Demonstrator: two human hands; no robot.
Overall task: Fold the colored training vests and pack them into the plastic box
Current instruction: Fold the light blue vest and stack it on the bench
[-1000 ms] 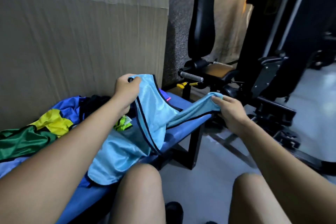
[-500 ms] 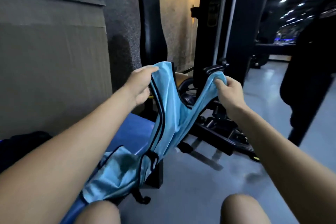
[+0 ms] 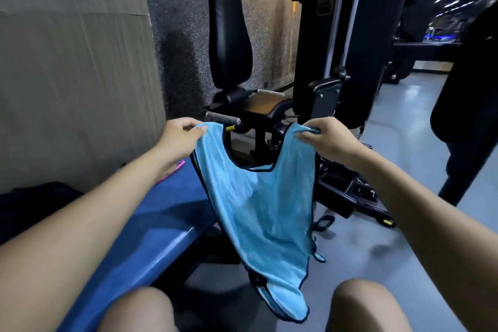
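Now the left hand [image 3: 181,140] and right hand [image 3: 328,140] each pinch a shoulder strap of the light-blue vest [image 3: 264,210] (black-trimmed), hanging open beside the blue bench [image 3: 161,224].

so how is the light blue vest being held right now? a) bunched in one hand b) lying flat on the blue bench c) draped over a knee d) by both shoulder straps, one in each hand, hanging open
d: the left hand pinches one shoulder strap and the right hand the other, so the light blue vest hangs spread between them beside the blue bench.
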